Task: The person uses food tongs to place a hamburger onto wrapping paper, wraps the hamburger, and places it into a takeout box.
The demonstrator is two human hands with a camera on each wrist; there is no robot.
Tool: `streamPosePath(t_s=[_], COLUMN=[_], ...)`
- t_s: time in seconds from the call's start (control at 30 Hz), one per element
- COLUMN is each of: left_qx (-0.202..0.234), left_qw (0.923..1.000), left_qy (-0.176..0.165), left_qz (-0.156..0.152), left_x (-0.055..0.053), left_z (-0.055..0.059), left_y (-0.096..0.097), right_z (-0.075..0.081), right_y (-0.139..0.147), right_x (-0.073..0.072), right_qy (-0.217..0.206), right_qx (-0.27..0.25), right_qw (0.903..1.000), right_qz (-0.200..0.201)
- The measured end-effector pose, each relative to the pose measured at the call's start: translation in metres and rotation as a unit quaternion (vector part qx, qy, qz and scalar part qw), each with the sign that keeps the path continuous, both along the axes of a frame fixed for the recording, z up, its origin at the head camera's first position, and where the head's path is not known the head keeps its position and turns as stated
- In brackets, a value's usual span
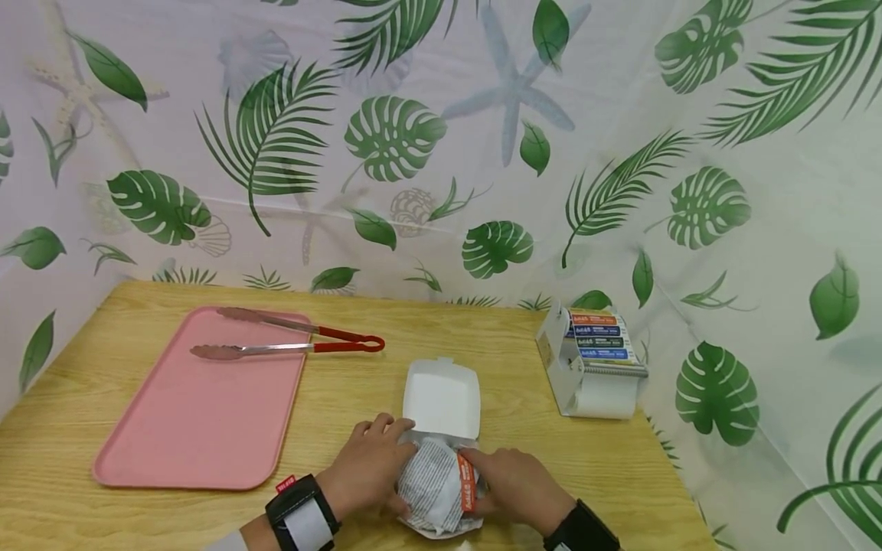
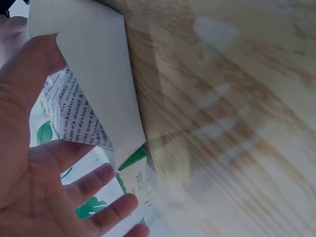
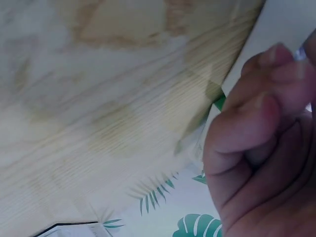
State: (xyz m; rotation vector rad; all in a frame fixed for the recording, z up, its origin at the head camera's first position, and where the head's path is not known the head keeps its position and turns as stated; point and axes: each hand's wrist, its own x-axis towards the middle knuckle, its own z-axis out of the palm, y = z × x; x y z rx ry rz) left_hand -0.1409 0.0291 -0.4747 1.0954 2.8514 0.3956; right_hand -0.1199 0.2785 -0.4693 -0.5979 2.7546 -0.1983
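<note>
A white hinged takeaway box sits with its lid folded back, and a round bundle wrapped in newsprint-patterned paper lies in its base. A red printed label crosses the bundle's right side. My left hand holds the bundle from the left. In the left wrist view its thumb and index finger reach inside the box wall round the paper, the other fingers spread outside. My right hand grips the bundle from the right, thumb by the label; its other fingers curl beside the box.
A pink tray lies at the left of the wooden table, with red-handled tongs across its far end. At the back right stands a dispenser with several coloured label rolls and a white roll. A leaf-patterned cloth hangs behind.
</note>
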Motion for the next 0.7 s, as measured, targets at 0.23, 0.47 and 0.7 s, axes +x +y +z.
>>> streamPosePath(t_s=[0.23, 0.47, 0.7], left_qx=[0.005, 0.004, 0.024], left_qw=[0.9995, 0.9992, 0.9994], left_qy=[-0.019, -0.022, -0.015], left_qz=[0.026, 0.035, 0.022], left_x=[0.0019, 0.0012, 0.0011], left_z=[0.0011, 0.0002, -0.0048], left_y=[0.0043, 0.0066, 0.0056], right_z=[0.0012, -0.0029, -0.0053], right_y=[-0.0035, -0.0039, -0.0023], right_x=[-0.0011, -0.0008, -0.0005], right_qy=[-0.018, -0.02, -0.02], right_qx=[-0.006, -0.021, -0.044], right_qw=[0.9998, 0.9995, 0.9986], right_qz=[-0.009, -0.016, -0.022])
